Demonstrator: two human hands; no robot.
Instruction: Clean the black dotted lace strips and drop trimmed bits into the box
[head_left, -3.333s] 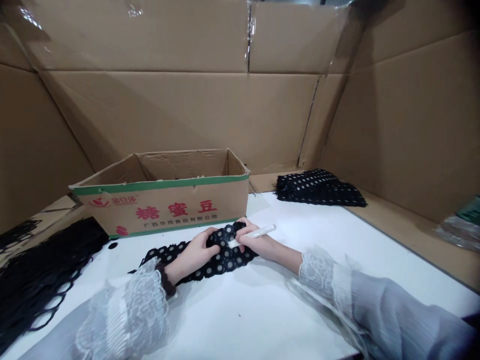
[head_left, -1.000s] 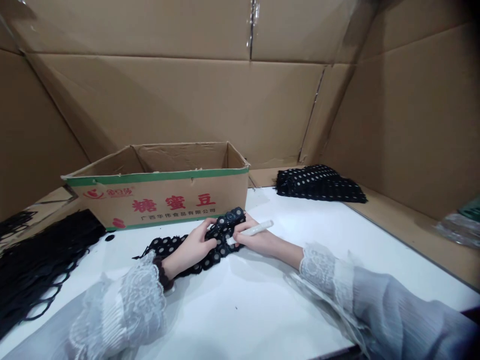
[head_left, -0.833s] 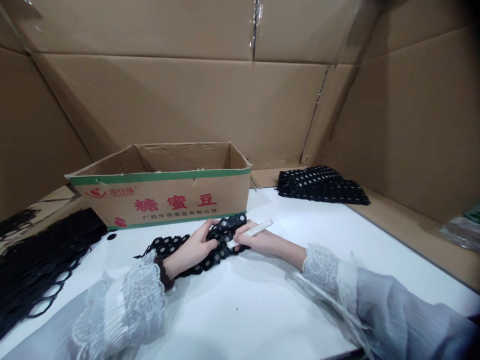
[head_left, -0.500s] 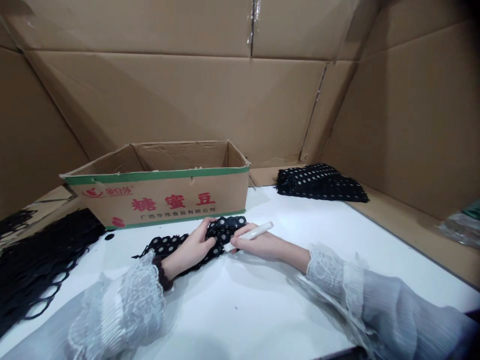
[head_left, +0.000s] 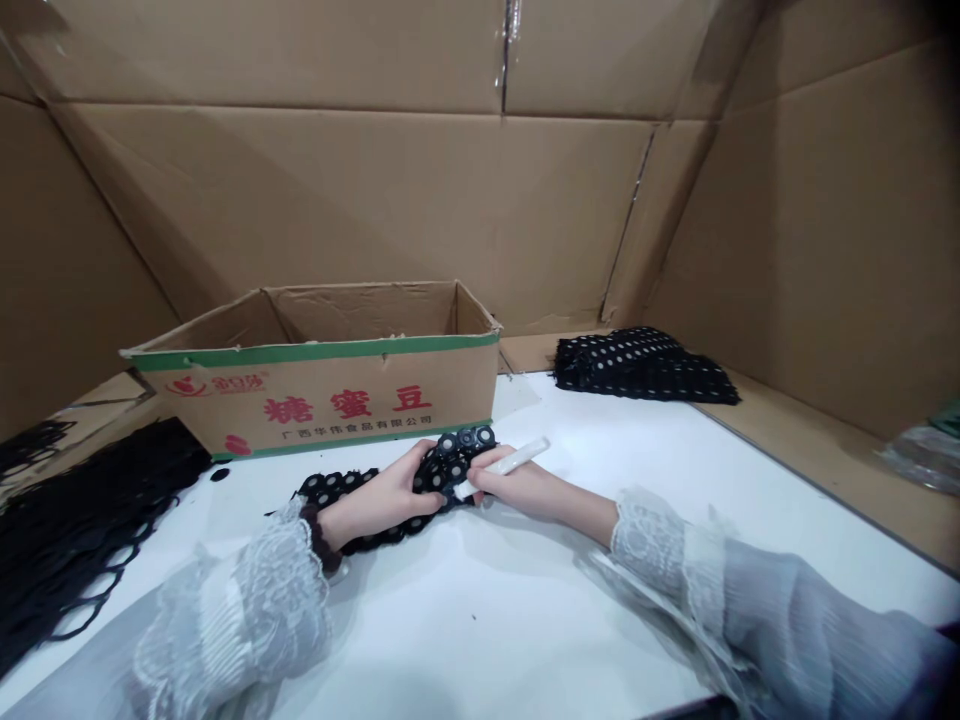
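A black strip with pale round dots (head_left: 450, 462) lies on the white table in front of the cardboard box. My left hand (head_left: 397, 492) grips the strip near its right end, thumb on top and the other fingers partly hidden behind it. In my right hand (head_left: 504, 480) is a white pen-like tool (head_left: 523, 456), held slanted with its lower tip against the dotted strip. The rest of the strip runs left behind my left wrist.
An open cardboard box (head_left: 315, 400) stands behind the hands. Black netted material (head_left: 97, 500) covers the table's left side. Black dotted pieces (head_left: 645, 366) lie at the back right. Cardboard walls surround the table (head_left: 480, 640); a clear plastic bag (head_left: 926, 455) is at far right.
My left hand has shifted slightly right, its thumb now further along the strip. The white tool and my right hand have moved a little to the right.
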